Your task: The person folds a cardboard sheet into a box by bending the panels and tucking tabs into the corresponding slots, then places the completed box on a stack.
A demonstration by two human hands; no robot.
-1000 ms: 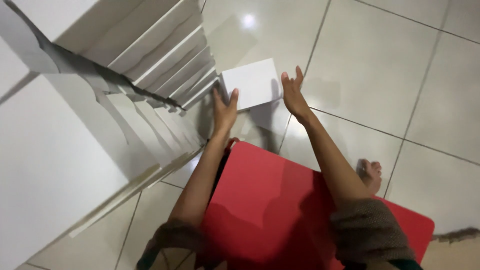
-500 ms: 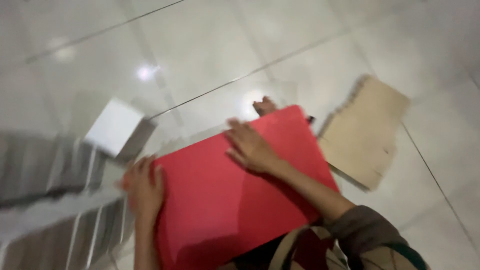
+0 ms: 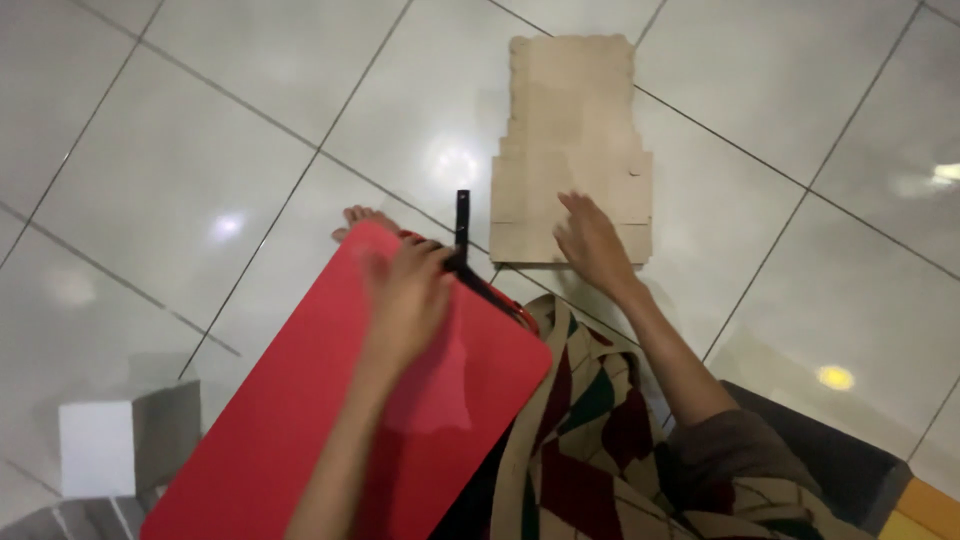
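A red board [image 3: 300, 420] lies slanted across my lap. My left hand [image 3: 408, 296] rests on its upper end, with the fingers curled at the edge beside a black bar [image 3: 462, 226] that sticks up there. My right hand [image 3: 594, 242] reaches forward to a stack of flat brown cardboard sheets [image 3: 572, 120] on the floor. Its fingers are spread and touch the stack's near edge, holding nothing. Motion blurs both hands slightly.
The floor is glossy pale tile [image 3: 200, 150] with lamp reflections. My bare toes [image 3: 362, 216] show past the board's top corner. A small white box [image 3: 96, 450] stands at the lower left. Patterned cloth [image 3: 600, 440] covers my lap, and a dark cushion edge [image 3: 850, 470] lies at the right.
The view has swung right, from the white shelving and white box to the cardboard. My right hand left the red board and reached the cardboard; my left hand moved up to the board's top edge.
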